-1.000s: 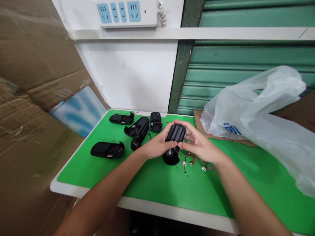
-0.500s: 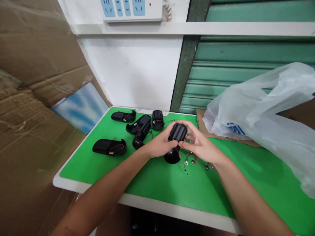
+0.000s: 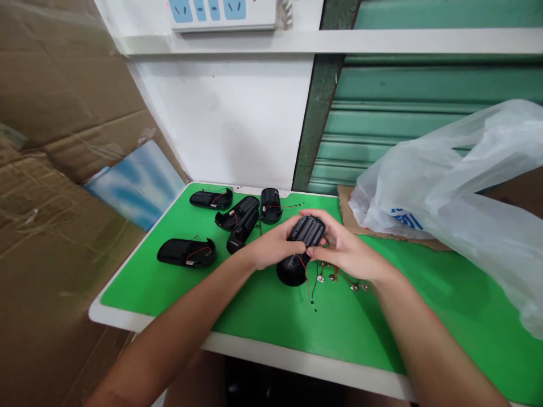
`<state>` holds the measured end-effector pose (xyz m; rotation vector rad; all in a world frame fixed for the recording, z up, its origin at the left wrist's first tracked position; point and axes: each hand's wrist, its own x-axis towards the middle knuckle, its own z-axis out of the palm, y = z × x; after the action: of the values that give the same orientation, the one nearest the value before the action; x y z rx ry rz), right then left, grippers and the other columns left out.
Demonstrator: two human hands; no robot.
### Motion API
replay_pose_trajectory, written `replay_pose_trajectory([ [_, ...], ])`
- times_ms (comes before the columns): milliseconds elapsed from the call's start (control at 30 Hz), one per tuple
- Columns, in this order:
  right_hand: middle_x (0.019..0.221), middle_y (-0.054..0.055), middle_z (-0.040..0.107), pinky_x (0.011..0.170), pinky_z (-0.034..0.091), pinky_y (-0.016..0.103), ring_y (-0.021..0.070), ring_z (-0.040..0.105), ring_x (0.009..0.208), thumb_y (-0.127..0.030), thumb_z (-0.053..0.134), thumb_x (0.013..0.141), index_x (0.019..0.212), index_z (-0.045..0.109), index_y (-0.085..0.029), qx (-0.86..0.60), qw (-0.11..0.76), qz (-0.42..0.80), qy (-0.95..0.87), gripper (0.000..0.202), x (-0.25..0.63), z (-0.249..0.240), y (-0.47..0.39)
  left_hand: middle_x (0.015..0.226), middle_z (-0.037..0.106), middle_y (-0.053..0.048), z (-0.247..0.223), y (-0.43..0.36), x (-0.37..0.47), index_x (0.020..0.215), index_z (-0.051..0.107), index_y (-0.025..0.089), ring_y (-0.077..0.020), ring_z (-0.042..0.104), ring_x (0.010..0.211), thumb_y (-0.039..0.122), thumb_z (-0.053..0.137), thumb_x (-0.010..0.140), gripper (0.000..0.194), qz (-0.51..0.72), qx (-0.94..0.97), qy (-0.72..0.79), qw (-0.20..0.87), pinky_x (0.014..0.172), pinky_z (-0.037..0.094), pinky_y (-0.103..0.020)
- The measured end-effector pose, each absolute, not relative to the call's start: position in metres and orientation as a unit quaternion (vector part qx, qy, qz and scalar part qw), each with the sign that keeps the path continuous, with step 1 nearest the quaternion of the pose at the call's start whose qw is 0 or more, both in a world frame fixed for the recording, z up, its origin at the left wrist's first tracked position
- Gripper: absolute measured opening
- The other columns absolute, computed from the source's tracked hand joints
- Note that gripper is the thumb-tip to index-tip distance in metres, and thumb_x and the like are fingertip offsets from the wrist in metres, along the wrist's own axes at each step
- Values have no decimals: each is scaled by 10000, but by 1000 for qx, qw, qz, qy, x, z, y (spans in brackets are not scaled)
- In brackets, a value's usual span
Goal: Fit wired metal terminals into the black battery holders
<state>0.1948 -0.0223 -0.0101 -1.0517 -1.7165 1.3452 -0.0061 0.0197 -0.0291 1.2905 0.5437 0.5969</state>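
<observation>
Evidently, in the head view, the only one, the work is centred on one black housing [image 3: 309,230], held tilted over the front middle of the bench [image 3: 263,316], its ribbed side up. The person's left-hand grip [image 3: 275,247] is closed around its left side, thumb laid across the middle; the right-hand grip [image 3: 344,249] is closed on the other side, thumb tip meeting the left one where the thin wires [image 3: 306,276] come out. Those wires hang loose below, toward the near edge. The step in hand seems to be fine thumb work at that spot, though whether the thumbs press the wire or only the shell cannot be told. Such a move would call for a steady hold and the loose ends kept unpinched. Small metal parts [image 3: 333,277] with red wires lie near the right wrist; more black housings [image 3: 186,252] lie to the left.
</observation>
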Motion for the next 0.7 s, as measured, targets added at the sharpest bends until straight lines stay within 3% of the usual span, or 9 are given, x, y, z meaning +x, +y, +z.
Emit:
replay_pose_trajectory([
  [267,1301,65,607,805,609,370,224,637,1005,-163,657,820,1459,467,-308,-425,353,492,-673,682,187,-9,-25,1305,658,-125,-32,16,-5,1467,427,151,-275,621,1205,173,692,766,750,284,620,246,689,1008,470,-392],
  [400,1320,71,617,781,618,379,233,647,1004,-159,645,824,1490,460,-313,-437,350,502,-659,708,187,-10,-25,1269,652,-117,-31,14,-2,1448,437,142,-249,619,1139,165,681,746,743,286,616,260,686,958,470,-359],
  [533,1422,76,595,832,635,396,254,663,1116,-190,707,818,1593,352,-337,-424,344,563,-620,865,197,-11,-22,1174,687,-88,-24,13,0,1484,423,208,-191,650,887,172,644,724,793,261,524,272,764,825,479,-332],
  [700,1374,83,646,698,620,327,210,699,966,-247,748,844,1628,289,-364,-418,355,599,-583,916,209,-7,-17,1240,677,-77,-15,12,-3,1567,334,322,-214,684,919,190,647,742,892,269,420,219,839,881,494,-377],
])
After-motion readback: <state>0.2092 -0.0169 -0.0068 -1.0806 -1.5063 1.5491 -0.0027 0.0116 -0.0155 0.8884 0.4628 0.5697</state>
